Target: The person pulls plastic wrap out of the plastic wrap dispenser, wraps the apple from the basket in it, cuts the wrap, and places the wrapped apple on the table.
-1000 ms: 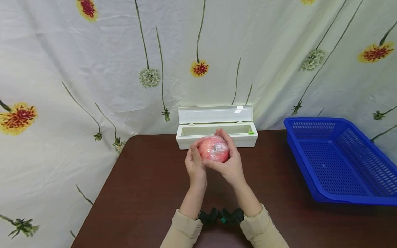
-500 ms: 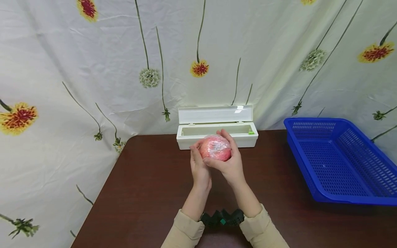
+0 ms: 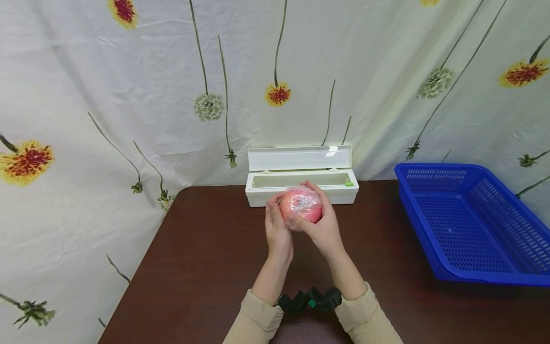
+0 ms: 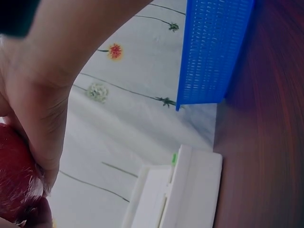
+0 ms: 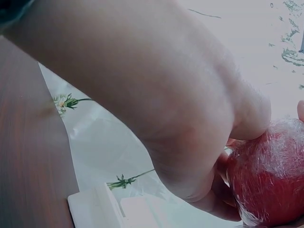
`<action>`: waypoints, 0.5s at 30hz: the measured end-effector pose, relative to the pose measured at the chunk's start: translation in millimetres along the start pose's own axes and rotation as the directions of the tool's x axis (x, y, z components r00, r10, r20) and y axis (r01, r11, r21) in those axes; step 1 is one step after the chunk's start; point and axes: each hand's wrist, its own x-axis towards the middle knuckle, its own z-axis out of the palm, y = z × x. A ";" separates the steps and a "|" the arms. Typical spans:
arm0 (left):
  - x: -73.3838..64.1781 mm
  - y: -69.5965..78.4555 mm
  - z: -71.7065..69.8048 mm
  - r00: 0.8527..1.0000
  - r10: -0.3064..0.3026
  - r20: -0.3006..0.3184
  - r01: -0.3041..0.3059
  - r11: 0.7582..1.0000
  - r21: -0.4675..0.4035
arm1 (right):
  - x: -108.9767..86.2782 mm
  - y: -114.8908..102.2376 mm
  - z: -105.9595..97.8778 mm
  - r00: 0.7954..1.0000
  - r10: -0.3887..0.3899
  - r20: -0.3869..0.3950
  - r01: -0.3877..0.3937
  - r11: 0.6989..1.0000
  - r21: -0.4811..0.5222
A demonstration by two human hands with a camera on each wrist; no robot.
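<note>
Both hands hold a red apple (image 3: 304,203) wrapped in clear cling film, raised above the table. My left hand (image 3: 279,236) curls round its left side. My right hand (image 3: 325,228) grips it from the right, with the thumb across the lower front and fingers behind. Wrinkled film covers the apple (image 5: 270,185) in the right wrist view. Just behind the hands stands a long white cling film dispenser (image 3: 302,197), its lid (image 3: 296,159) raised against the cloth and a green slider (image 3: 349,183) at its right end. The apple's underside is hidden in the head view.
A blue perforated plastic basket (image 3: 423,239) stands on the right of the dark brown table (image 3: 193,258). Behind and to the left hangs a white cloth (image 3: 172,95) printed with flowers. Both wrists wear black devices (image 3: 311,301).
The apple and my left hand have shifted slightly to the right. My right thumb has slid onto the apple's lower front, over the film. The dispenser and basket stay in place.
</note>
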 end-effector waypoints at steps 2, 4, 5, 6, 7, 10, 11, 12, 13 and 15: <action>-0.4 0.6 0.2 1.000 -0.001 0.001 0.001 1.000 0.018 | 0.1 1.0 -0.6 1.000 -0.016 0.007 0.016 1.000 0.001; -0.7 0.8 -0.1 1.000 -0.001 0.004 0.001 0.999 0.032 | 0.2 1.6 -1.0 1.000 -0.023 0.012 0.023 1.000 0.007; -0.8 1.0 -0.1 1.000 0.000 0.007 -0.001 0.999 0.038 | 0.4 1.7 -1.2 1.000 -0.025 0.016 0.024 1.000 0.014; -0.9 1.2 -0.4 1.000 0.002 0.012 -0.002 0.999 0.045 | 0.5 1.6 -1.4 0.999 -0.026 0.021 0.026 0.999 0.022; -0.8 1.2 -0.7 1.000 0.005 0.019 -0.006 0.999 0.052 | 0.8 1.5 -1.8 0.999 -0.023 0.024 0.023 0.999 0.032; 0.4 1.0 -2.5 0.999 0.021 0.047 -0.025 0.996 0.088 | 1.3 -0.2 -3.3 0.999 -0.012 0.032 0.011 0.999 0.042; 0.7 1.4 -2.8 0.998 0.029 0.060 -0.036 0.994 0.104 | 1.5 -0.9 -4.1 0.999 -0.009 0.037 0.007 0.999 0.044; 1.2 1.6 -3.5 0.997 0.036 0.073 -0.045 0.992 0.121 | 1.8 -1.8 -5.0 0.999 -0.004 0.042 0.002 0.999 0.043; 1.5 2.2 -4.0 0.995 0.044 0.090 -0.056 0.988 0.143 | 2.0 -2.5 -5.9 0.999 0.003 0.048 -0.005 0.999 0.041; 2.0 3.0 -5.3 0.990 0.058 0.131 -0.082 0.980 0.182 | 2.5 -3.8 -8.0 0.998 0.015 0.064 -0.017 0.999 0.031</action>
